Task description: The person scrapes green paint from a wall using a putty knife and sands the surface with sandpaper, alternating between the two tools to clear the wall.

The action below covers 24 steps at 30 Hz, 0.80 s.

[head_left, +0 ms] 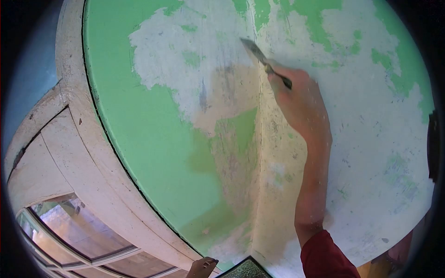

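My right hand (301, 95), raised at the upper middle, is closed around the handle of a scraper (259, 56). The scraper's thin blade lies at the wall near the corner line, pointing up and left. Behind it the wall (162, 51) shows green paint with large bare whitish patches. Low in the view, my left hand (202, 268) is partly cut off by the bottom edge, with its fingers bent beside a dark, textured flat object (245, 269). Whether it grips that object is not clear.
A pale, worn wooden frame (99, 157) curves along the left, with a dark gap beside the green wall. Glass panes (81, 227) are at the lower left. A dark object (433, 146) stands at the right edge.
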Each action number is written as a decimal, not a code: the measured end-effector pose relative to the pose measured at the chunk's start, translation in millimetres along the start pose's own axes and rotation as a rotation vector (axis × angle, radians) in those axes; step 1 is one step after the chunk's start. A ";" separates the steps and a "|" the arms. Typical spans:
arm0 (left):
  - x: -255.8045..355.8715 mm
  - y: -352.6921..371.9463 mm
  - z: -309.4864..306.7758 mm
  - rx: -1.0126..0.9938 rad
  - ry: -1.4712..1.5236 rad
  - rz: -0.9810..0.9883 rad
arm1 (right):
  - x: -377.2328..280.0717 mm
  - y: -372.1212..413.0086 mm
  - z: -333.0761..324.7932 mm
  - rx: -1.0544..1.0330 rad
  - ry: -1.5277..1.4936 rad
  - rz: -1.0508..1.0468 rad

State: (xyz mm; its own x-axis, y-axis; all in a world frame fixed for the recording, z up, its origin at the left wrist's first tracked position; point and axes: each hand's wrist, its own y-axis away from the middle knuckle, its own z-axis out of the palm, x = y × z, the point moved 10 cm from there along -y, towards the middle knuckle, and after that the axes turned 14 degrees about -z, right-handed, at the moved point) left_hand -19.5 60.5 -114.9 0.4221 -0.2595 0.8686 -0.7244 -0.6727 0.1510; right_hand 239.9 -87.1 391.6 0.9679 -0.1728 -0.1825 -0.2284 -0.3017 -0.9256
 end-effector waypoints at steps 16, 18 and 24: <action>58.2 -26.9 21.5 -0.164 -0.006 0.173 | 3.4 -6.4 -6.8 -0.112 0.017 0.088; 57.6 -24.8 23.4 -0.188 -0.006 0.173 | -2.6 4.9 3.1 -0.115 0.031 0.109; 43.7 -26.5 12.0 -0.181 -0.053 0.132 | -1.2 -11.8 2.1 -0.086 0.100 0.083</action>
State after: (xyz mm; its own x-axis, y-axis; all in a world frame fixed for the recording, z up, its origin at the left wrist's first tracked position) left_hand 24.7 58.7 -86.6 0.3413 -0.3761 0.8614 -0.8594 -0.4960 0.1240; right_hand 241.7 -81.4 402.0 0.9312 -0.2912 -0.2191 -0.3192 -0.3614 -0.8761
